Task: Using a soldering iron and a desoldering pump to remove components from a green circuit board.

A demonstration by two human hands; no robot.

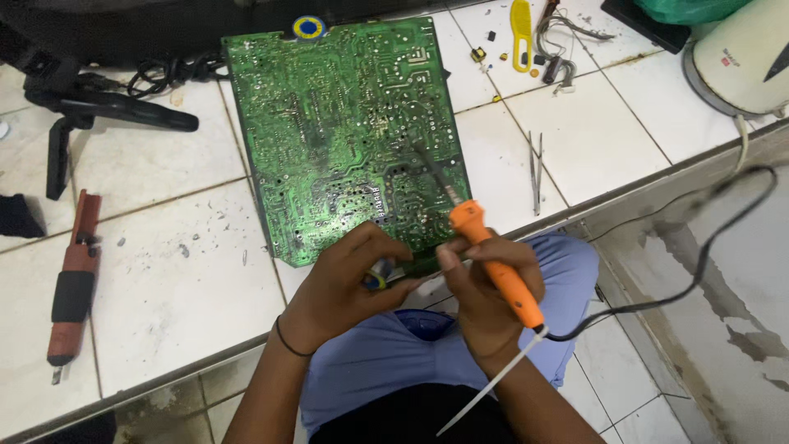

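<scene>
A large green circuit board [337, 123] lies solder side up on a white tiled counter [164, 271]. My right hand [485, 288] grips an orange soldering iron [493, 255] like a pen. Its metal tip rests on the board near the middle. My left hand [345, 284] sits at the board's near edge, fingers curled around a small object with blue and yellow on it [378, 275]; what it is I cannot tell. The iron's black cord [699, 263] loops off to the right.
Metal tweezers [536, 168] lie right of the board. A red and black tool [74, 279] rests at the left, with black handles and cables [115, 107] behind it. A yellow tool [520, 29], small parts and a white kettle [740, 57] stand at the back right.
</scene>
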